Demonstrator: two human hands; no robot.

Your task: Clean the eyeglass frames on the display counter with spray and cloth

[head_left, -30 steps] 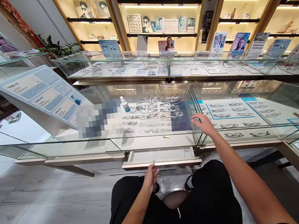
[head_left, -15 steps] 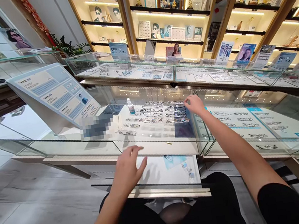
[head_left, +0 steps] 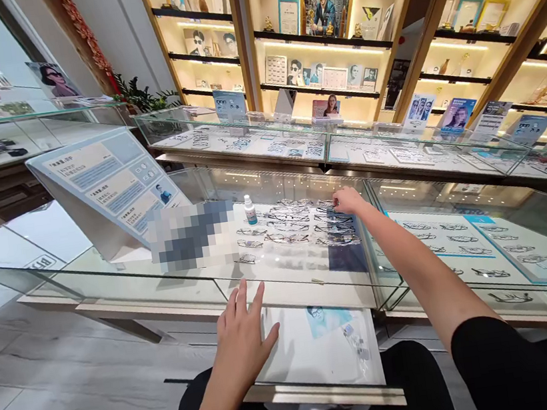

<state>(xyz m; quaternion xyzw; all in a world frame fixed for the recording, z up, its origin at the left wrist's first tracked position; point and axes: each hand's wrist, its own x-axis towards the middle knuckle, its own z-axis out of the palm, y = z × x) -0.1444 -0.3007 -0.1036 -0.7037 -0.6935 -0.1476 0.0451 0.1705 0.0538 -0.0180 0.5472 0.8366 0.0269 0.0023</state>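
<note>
My right hand (head_left: 349, 200) reaches over the glass case to the far end of the right column of eyeglasses (head_left: 331, 215). Its fingers are bent together at the end of the farthest pair of eyeglasses (head_left: 324, 203); the fingertips are partly hidden. My left hand (head_left: 244, 333) is open and holds nothing, its fingers spread above the front edge of the case and the pulled-out drawer (head_left: 298, 356). More eyeglasses (head_left: 288, 237) lie in rows on the white surface. A small white bottle (head_left: 250, 210) with a label stands upright behind them.
A large tilted sign (head_left: 114, 185) stands on the left of the case. The drawer holds a blue picture card (head_left: 326, 321) and small clear pieces (head_left: 357, 342). To the right is another glass case with framed rows of glasses (head_left: 459, 239). Lit shelves (head_left: 322, 37) rise behind.
My right hand has moved slightly left and closer onto the farthest eyeglasses. My left hand has turned flatter, its fingers spreading forward. The camera view has tilted up a little.
</note>
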